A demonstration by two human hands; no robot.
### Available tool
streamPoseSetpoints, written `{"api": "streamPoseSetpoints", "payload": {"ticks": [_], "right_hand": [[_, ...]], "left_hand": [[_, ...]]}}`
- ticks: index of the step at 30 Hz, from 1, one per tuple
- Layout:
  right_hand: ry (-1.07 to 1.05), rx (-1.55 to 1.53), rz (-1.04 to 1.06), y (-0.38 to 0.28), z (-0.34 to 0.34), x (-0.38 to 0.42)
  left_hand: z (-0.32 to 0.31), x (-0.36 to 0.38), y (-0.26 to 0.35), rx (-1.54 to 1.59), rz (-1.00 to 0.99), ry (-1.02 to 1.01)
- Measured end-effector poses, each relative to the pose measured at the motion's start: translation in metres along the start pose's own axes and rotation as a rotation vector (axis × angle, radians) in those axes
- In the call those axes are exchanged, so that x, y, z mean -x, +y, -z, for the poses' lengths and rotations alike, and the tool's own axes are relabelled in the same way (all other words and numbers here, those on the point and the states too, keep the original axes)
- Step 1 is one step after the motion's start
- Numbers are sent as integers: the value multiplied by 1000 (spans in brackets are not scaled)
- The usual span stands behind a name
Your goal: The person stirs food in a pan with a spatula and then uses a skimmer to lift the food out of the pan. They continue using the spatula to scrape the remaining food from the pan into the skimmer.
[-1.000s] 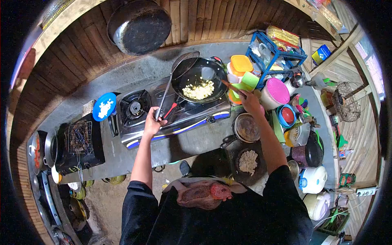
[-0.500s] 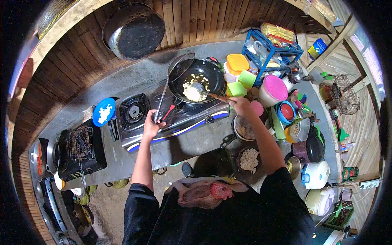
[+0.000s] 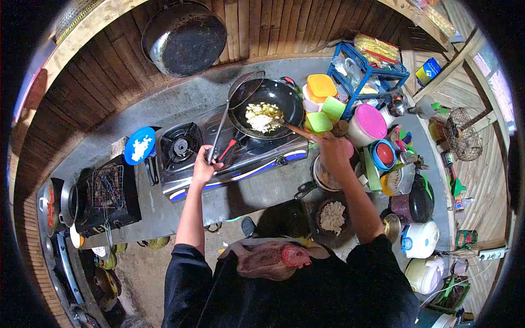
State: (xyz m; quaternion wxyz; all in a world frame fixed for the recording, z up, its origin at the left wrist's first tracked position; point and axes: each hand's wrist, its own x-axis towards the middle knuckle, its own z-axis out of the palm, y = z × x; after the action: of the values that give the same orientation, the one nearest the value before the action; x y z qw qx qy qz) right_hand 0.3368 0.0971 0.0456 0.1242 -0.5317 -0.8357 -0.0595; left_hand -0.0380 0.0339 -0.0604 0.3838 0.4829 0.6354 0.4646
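Closed around a long metal handle, my left hand (image 3: 204, 165) holds a wire skimmer (image 3: 220, 131), whose round mesh head overlaps the left rim of a black wok (image 3: 288, 101). My right hand (image 3: 332, 150) grips the wooden handle of a spatula (image 3: 298, 131), and its blade end is among pale chopped food (image 3: 262, 116) in the wok. The food partly hides the blade. The wok sits on the right side of a two-burner gas stove (image 3: 240, 164). Just right of my left hand, a red-tipped utensil (image 3: 228, 147) lies on the stove.
A blue plate (image 3: 149, 133) with white chopped food stands left of the bare burner (image 3: 181, 145). Plastic containers (image 3: 321, 86) and a pink-lidded tub (image 3: 370, 121) crowd the wok's right. A pan hangs above (image 3: 191, 46). A bowl of pale food (image 3: 332, 216) is below my right forearm.
My right hand has shifted slightly down and right with the spatula. The food in the wok is pushed together, and the blade is less visible. My left hand stays on the skimmer.
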Motion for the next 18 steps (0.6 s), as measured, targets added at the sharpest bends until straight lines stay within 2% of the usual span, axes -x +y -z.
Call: {"api": "streamPoseSetpoints", "payload": {"ticks": [4, 6, 9, 13, 18], "right_hand": [[38, -31, -48, -10, -27, -12], [165, -73, -14, -6, -36, -18], [188, -63, -31, 0, -45, -27], [127, -56, -82, -9, -63, -41], [110, -107, 20, -25, -62, -38]], "left_hand": [[1, 0, -1, 9, -3, 2], [1, -1, -1, -2, -15, 5], [0, -1, 0, 10, -20, -7], [0, 0, 1, -1, -21, -9], [-1, 0, -1, 26, -18, -3]]}}
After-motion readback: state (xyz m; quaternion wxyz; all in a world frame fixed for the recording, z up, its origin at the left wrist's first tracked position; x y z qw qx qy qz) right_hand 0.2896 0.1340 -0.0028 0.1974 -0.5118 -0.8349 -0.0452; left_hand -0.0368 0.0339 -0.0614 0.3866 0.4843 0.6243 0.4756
